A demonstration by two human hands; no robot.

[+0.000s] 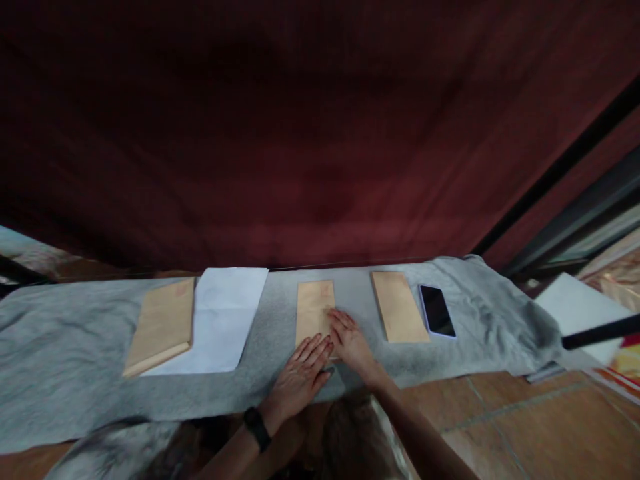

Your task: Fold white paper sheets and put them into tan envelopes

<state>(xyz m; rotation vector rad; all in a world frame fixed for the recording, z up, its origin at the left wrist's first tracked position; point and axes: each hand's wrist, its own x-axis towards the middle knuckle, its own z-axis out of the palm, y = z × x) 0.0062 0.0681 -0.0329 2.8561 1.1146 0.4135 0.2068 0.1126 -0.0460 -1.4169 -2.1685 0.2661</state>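
A tan paper envelope [314,301] lies flat on the grey cloth in front of me, with a faint reddish mark near its top right. My left hand [301,369] rests on its lower part, palm down with the fingers stretched out. On the lower right side lies my right hand [349,340], also flat, its fingers extended up along the edge. The two hands meet near the thumbs and hide the envelope's bottom end. Neither hand grips anything.
To the left, a stack of tan envelopes [163,320] overlaps white paper sheets [227,320]. On the right are more tan envelopes [399,307] and a phone [437,311]. Grey cloth [270,327] covers the surface; a dark red curtain [320,167] hangs behind. Dark bars [560,167] stand at right.
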